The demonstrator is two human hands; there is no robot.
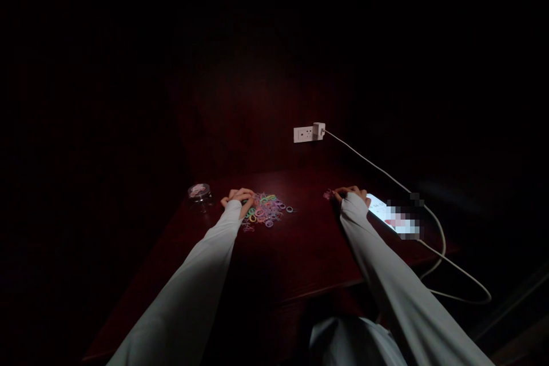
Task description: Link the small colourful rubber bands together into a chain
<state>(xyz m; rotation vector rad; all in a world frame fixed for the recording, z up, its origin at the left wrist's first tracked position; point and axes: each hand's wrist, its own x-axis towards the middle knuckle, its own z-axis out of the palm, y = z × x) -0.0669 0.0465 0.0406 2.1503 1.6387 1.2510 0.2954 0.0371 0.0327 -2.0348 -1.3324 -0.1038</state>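
Note:
A loose pile of small coloured hair ties [266, 209] lies on the dark red table. At its left edge rests my left hand [241, 197], its fingers curled; whatever they may hold is hidden. Farther right, my right hand [352, 193] is low over the table with its fingers drawn together. Its fingertips meet a small cluster of pink ties [328, 194], set apart from the main pile. Just right of that hand lies a phone [381, 210] with its screen lit.
A clear round jar [200, 197] with a lid stands left of my left hand. On the back wall, a white charger [318, 131] is plugged into a socket [303, 135]. Its white cable [373, 164] loops down past the phone and over the table's right side.

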